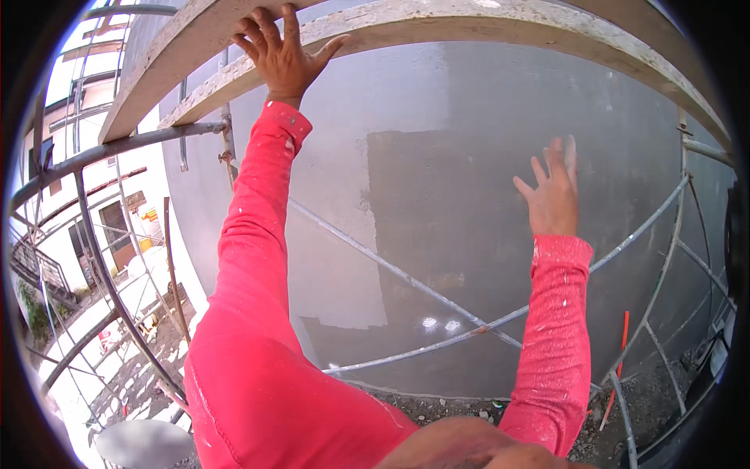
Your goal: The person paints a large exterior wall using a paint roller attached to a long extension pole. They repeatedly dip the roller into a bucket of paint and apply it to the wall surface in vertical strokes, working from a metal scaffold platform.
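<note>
Raised high, my left hand (280, 66) has its fingers spread against the edge of a wooden scaffold plank (176, 66). It grips nothing that I can see. My right hand (553, 195) is up in front of the grey wall (461, 195), its fingers apart and slightly blurred. Nothing is in it, and I cannot tell whether it touches the wall. The wall has a darker patch beside a lighter one. Both arms wear red sleeves spotted with pale specks.
A second plank (437, 30) crosses overhead. Metal cross braces (391, 268) run between me and the wall, with scaffold pipes (101, 156) at left. An orange-red rod (623, 344) leans at lower right. Gravelly ground (461, 406) lies below, and a white building (101, 203) stands at left.
</note>
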`<state>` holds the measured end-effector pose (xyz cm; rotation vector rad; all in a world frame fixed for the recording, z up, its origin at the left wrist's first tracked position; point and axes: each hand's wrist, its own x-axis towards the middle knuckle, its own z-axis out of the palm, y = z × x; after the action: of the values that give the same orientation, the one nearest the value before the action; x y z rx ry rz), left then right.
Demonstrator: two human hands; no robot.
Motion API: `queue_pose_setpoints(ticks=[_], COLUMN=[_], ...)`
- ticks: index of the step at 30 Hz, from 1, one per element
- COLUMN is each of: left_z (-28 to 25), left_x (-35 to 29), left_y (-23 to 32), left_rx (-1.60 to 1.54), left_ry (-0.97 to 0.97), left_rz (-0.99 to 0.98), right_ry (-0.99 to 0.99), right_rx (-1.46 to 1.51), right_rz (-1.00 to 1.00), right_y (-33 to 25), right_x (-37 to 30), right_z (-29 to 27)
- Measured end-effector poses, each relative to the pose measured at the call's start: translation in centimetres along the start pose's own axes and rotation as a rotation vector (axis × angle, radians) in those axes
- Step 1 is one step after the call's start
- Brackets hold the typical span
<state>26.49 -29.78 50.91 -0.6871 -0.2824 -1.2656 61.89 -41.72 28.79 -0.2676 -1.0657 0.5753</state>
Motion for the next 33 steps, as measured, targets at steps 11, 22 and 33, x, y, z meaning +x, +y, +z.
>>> queue_pose_setpoints(ticks=[11, 22, 33], left_z=[-6.0, -2.9, 5.4], left_x=[-0.5, -12.8, -6.2], left_y=[-2.0, -20.8, -13.3], left_rx=[-0.224, -0.023, -0.247], left_ry=[-0.271, -0.524, -0.452], left_rz=[-0.022, -0.181, -0.182], right_ry=[0.131, 0.4, 0.362], right_rx=[0.452, 0.489, 0.312], right_rz=[-0.102, -0.512, -0.266], right_y=[1.5, -0.7, -3.6], right_x=[13.7, 21.9, 23.3], right_z=[21.0, 16.5, 9.7])
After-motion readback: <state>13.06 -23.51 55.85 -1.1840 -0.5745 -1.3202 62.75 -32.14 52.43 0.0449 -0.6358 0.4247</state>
